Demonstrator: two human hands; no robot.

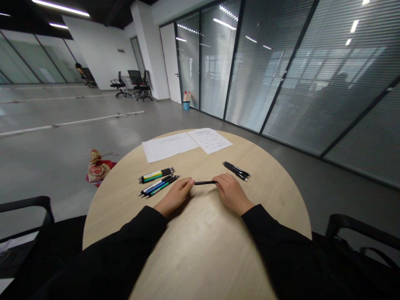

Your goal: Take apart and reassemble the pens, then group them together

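A black pen (204, 183) spans the gap between my two hands, just above or on the round wooden table (200, 241). My left hand (177, 193) pinches its left end. Closed on the other end is my right hand (230, 191), knuckles up. To the left of my left hand lie two groups of pens: one with yellow and green barrels (156, 175), the nearer one with white, blue and green barrels (158, 186). Several black pens (236, 170) lie side by side just beyond my right hand.
Two printed paper sheets, a left one (168, 146) and a right one (211, 141), lie at the table's far side. Black chairs flank me, with a left armrest (28, 203) and right armrest (359, 229). A bag (97, 166) sits on the floor to the left.
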